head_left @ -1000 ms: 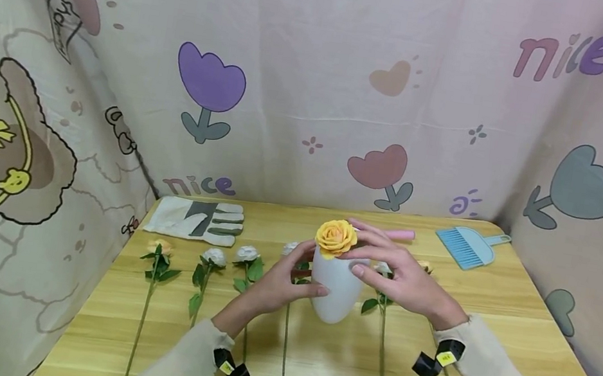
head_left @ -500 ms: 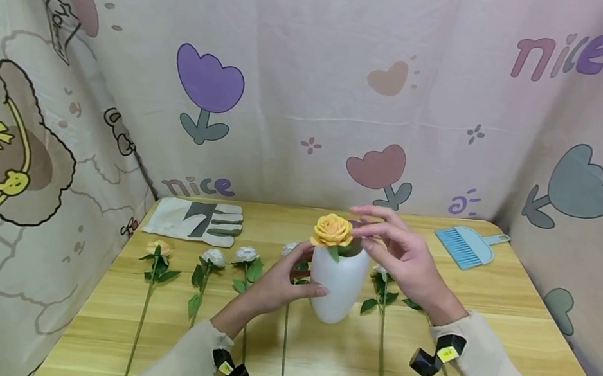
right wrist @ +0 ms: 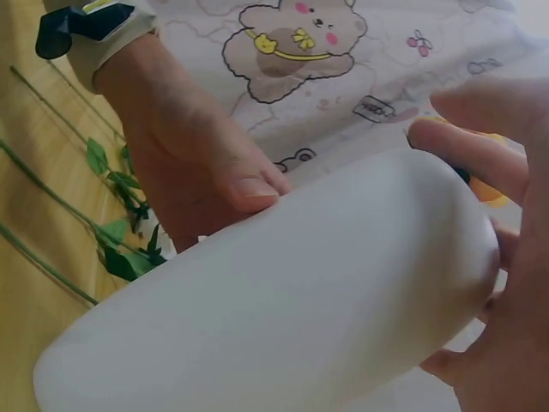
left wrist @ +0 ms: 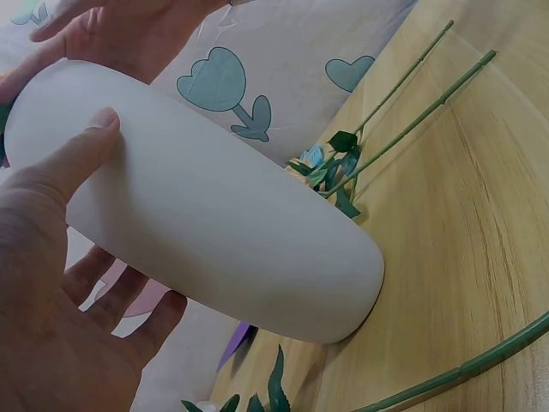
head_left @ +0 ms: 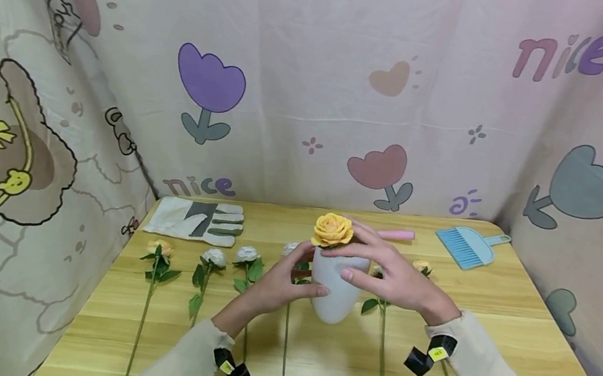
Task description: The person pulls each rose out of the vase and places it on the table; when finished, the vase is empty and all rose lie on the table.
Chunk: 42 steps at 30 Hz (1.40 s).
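A smooth white vase (head_left: 335, 287) stands upright on the table, and its tall body fills both wrist views. My left hand (head_left: 281, 284) grips its left side, thumb (left wrist: 73, 154) across the near face and fingers (left wrist: 159, 326) round the other side. A yellow rose (head_left: 333, 230) sits at the mouth, leaning over the left rim, its stem hidden inside. Over the mouth my right hand (head_left: 391, 268) reaches with loosely extended fingers beside the bloom, the thumb close to the vase's right side. In the right wrist view those fingers (right wrist: 467, 159) lie at the rim.
Several artificial roses lie with stems toward me: a peach rose (head_left: 159, 251) and white rose (head_left: 215, 257) at left, another peach rose (head_left: 421, 268) at right. Behind are a work glove (head_left: 196, 220), a pink rod (head_left: 396, 234) and a blue dustpan with brush (head_left: 471, 247). A printed curtain surrounds the table.
Half a second ago my right hand had drawn up and right, baring the vase's mouth; now it is back over it beside the rose. The rose has shifted slightly left. My left hand stays put.
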Available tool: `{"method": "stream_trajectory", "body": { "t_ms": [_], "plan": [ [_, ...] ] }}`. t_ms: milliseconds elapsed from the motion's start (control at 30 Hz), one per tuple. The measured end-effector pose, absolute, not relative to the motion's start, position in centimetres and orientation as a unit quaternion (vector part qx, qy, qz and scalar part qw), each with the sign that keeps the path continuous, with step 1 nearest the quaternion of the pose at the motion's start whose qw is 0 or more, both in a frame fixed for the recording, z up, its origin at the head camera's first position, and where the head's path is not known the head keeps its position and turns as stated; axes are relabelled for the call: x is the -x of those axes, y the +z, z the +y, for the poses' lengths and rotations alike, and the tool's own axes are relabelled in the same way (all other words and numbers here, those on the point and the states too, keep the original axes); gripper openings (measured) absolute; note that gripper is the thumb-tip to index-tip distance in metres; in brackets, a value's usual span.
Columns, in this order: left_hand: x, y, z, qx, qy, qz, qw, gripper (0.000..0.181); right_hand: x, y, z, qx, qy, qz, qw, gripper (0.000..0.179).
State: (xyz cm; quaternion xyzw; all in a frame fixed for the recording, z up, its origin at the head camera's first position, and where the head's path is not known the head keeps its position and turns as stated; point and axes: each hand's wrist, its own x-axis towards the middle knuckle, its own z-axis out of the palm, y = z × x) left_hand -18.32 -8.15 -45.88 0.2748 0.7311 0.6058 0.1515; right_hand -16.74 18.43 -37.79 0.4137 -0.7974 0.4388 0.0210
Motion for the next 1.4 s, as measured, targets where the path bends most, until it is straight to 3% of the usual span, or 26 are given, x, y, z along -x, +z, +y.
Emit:
{"method": "stream_trajectory", "body": {
  "t_ms": [167,500,867,1167,1400],
  "plan": [
    [18.3,-45.9,-8.2,-0.276,0.610,0.727,0.153,0.086,16.6,-37.8,18.2,-0.403,0.445,-0.799,0.040,0.039],
    [18.4,-46.0,-8.2,-0.276,0.616,0.723,0.145,0.087,16.8,-36.5,17.6,-0.374,0.539,-0.737,0.161,0.039],
    [18.3,-46.1,-8.2,-0.277,0.620,0.720,0.144,0.087,17.0,-33.7,18.3,-0.308,0.593,-0.717,0.200,0.027],
    [18.4,-46.2,-8.1,-0.273,0.620,0.722,0.143,0.087,17.7,-30.0,21.2,-0.284,0.705,-0.580,0.292,0.041],
    [18.4,-46.2,-8.1,-0.268,0.616,0.727,0.141,0.086,18.2,-27.8,25.9,-0.269,0.794,-0.420,0.347,0.037]
  ]
}}
